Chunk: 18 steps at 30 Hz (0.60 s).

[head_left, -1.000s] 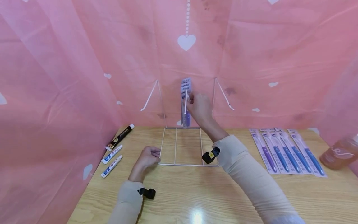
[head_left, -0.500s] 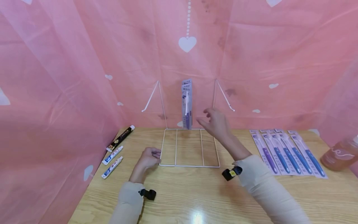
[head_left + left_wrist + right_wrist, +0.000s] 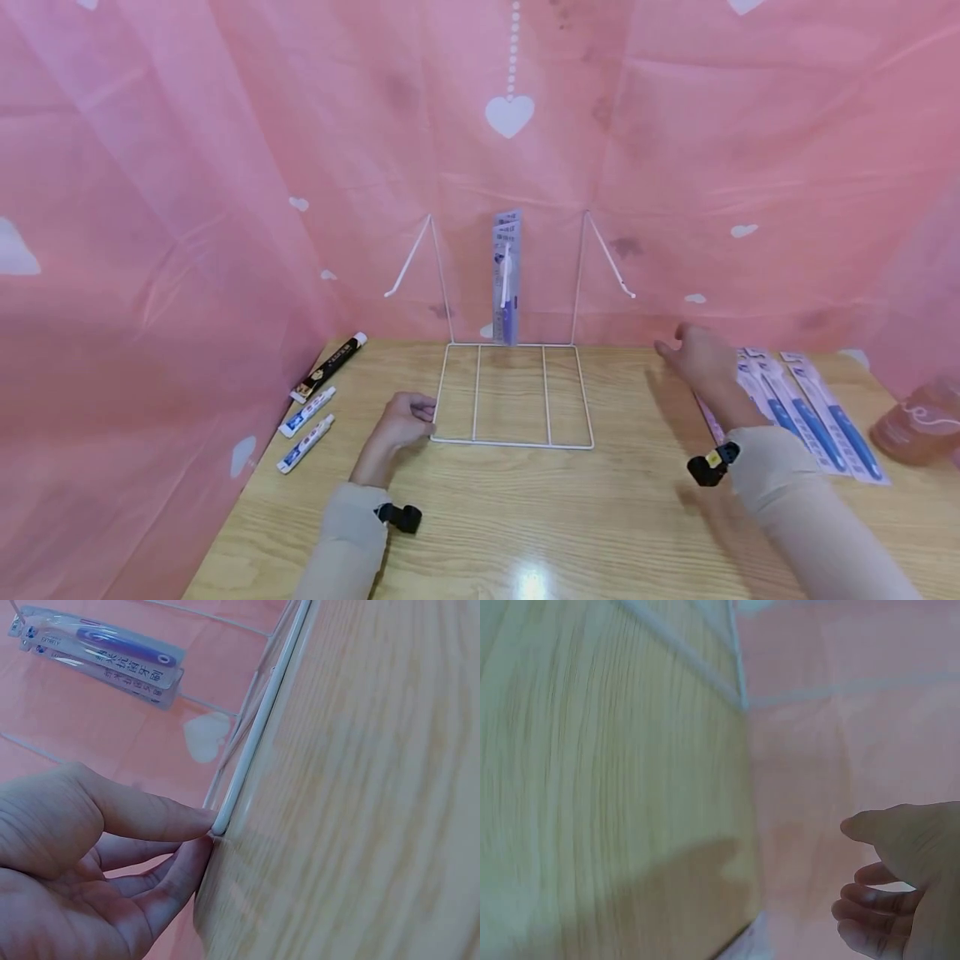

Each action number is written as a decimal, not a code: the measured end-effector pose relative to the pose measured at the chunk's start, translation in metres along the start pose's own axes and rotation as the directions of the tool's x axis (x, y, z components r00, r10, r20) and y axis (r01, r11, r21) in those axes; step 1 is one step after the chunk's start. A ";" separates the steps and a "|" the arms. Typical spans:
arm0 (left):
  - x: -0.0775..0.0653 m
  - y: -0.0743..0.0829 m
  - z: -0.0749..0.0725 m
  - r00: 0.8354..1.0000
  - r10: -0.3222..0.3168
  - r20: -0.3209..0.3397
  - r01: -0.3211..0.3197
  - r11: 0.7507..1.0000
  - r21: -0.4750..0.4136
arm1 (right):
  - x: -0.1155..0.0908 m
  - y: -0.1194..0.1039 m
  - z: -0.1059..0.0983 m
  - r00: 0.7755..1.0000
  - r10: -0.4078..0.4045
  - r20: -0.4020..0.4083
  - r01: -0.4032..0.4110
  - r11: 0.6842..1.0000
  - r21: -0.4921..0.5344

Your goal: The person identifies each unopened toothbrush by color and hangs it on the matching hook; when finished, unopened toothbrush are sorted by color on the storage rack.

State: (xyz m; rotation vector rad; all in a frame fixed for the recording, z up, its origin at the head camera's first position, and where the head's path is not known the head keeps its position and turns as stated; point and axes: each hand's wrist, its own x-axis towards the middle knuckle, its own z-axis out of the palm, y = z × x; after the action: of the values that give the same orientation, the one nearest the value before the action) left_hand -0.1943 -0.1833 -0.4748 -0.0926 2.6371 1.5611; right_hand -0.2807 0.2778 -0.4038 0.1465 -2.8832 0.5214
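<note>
- One rack (image 3: 512, 444) is pinched by left grip (image 3: 405, 419)!
- Right grip (image 3: 703, 360) is held loose, released.
- Three tubes (image 3: 307, 412) are laid out.
- At least two toothbrushes (image 3: 507, 321) are hung.

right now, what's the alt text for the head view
A person's left hand grips a corner of a white wire rack with packaged toothbrushes hanging from its middle hook. The right hand hovers near more toothbrush packs on a wooden table; three toothpaste tubes lie at left.
</note>
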 end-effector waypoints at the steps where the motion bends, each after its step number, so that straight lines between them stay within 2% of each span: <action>1: 0.000 0.000 0.000 1.000 0.000 0.000 0.000 1.000 -0.002 | 0.001 0.008 0.000 1.000 0.017 0.014 -0.017 1.000 -0.010; 7: 0.000 0.001 -0.002 1.000 -0.002 -0.003 0.002 1.000 -0.006 | 0.003 0.039 0.006 0.994 0.094 0.060 -0.092 0.995 -0.049; 18: 0.001 -0.001 -0.002 1.000 0.004 0.007 -0.004 1.000 -0.016 | 0.000 0.057 0.020 0.982 0.122 0.143 -0.116 0.992 -0.049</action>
State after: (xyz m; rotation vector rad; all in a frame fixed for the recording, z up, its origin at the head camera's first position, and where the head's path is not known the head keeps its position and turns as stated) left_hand -0.1950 -0.1857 -0.4752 -0.0821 2.6216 1.5812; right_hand -0.2922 0.3239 -0.4411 0.0053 -3.0572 0.4920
